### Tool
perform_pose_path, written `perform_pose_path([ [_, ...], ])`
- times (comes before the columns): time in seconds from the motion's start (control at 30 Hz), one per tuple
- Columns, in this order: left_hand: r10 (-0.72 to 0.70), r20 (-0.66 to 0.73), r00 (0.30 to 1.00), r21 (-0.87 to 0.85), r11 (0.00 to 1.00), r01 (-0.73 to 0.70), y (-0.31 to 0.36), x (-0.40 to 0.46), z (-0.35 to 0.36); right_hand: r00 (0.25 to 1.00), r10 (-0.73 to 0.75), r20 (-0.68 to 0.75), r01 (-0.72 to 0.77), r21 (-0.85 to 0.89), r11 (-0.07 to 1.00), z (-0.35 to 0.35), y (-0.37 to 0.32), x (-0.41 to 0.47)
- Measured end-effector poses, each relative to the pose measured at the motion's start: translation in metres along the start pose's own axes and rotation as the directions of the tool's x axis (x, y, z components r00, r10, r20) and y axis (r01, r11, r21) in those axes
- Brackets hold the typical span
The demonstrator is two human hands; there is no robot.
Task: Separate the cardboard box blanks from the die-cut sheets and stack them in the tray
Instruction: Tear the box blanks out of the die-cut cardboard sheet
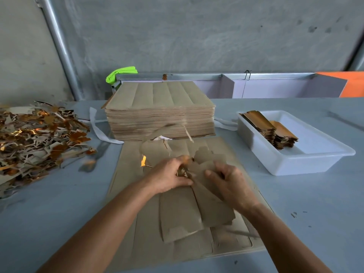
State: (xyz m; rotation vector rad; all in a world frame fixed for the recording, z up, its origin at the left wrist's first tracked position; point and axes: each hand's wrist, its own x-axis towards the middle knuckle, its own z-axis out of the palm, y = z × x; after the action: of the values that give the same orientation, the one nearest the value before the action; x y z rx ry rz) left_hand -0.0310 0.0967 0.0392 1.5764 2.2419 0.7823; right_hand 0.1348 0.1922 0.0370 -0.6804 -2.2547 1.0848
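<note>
A die-cut cardboard sheet [134,223] lies flat on the table in front of me, brown side up. On top of it lie loose brown box blanks [179,215]. My left hand [169,175] pinches thin cardboard scrap at the top edge of the blanks. My right hand [231,183] grips the blanks beside it, fingers curled over the cardboard. A tall stack of die-cut sheets [159,113] stands behind. The white plastic tray [307,162] at the right holds two short stacks of gold-faced blanks [269,131].
A heap of brown and gold offcuts [37,138] covers the table's left side. White strapping strips [96,127] lie beside the tall stack. A green object [121,72] and a metal rail sit behind it, with an orange panel [352,83] at far right.
</note>
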Motion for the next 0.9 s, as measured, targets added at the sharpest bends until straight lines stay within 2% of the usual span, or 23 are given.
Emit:
perform_pose_path([
  [0.1,-0.044,0.019,0.999,0.204,0.978,0.040,-0.008,0.006,-0.008,0.996,-0.074,0.055,0.081,-0.137,0.987,-0.011,0.003,0.002],
  [0.2,-0.040,-0.036,0.999,0.406,0.913,0.051,-0.020,0.008,-0.020,0.997,0.039,-0.068,-0.054,-0.235,0.970,-0.022,0.016,0.006],
  [0.27,-0.005,-0.092,0.996,0.479,0.876,0.048,-0.026,0.005,-0.029,0.953,0.185,-0.238,-0.222,-0.138,0.965,-0.031,0.028,0.009],
  [0.33,-0.004,-0.094,0.996,0.490,0.870,0.049,-0.032,-0.001,-0.034,0.870,0.342,-0.354,-0.331,0.093,0.939,-0.036,0.035,0.008],
  [0.4,-0.028,-0.024,0.999,0.555,0.831,0.037,-0.030,-0.004,-0.034,0.802,0.455,-0.387,-0.371,0.275,0.887,-0.034,0.036,0.007],
  [0.47,-0.035,0.056,0.998,0.594,0.804,-0.005,-0.019,-0.008,-0.024,0.770,0.502,-0.394,-0.391,0.331,0.859,-0.029,0.035,0.007],
  [0.53,-0.029,0.083,0.996,0.470,0.883,-0.013,0.003,-0.015,-0.009,0.762,0.500,-0.411,-0.384,0.336,0.860,-0.023,0.030,0.008],
  [0.6,0.101,0.037,0.994,0.389,0.915,-0.107,0.024,-0.021,0.010,0.783,0.456,-0.422,-0.356,0.298,0.886,-0.015,0.025,0.008],
  [0.73,0.331,0.010,0.944,0.548,0.788,-0.282,0.048,-0.031,0.046,0.794,0.436,-0.424,-0.334,0.296,0.895,-0.005,0.016,0.011],
  [0.8,0.410,-0.096,0.907,0.587,0.759,-0.281,0.045,-0.031,0.050,0.758,0.460,-0.462,-0.343,0.318,0.884,-0.012,0.018,0.016],
  [0.9,0.440,-0.011,0.898,0.542,0.757,-0.364,0.029,-0.039,0.042,0.673,0.536,-0.510,-0.351,0.419,0.838,-0.030,0.025,0.021],
])
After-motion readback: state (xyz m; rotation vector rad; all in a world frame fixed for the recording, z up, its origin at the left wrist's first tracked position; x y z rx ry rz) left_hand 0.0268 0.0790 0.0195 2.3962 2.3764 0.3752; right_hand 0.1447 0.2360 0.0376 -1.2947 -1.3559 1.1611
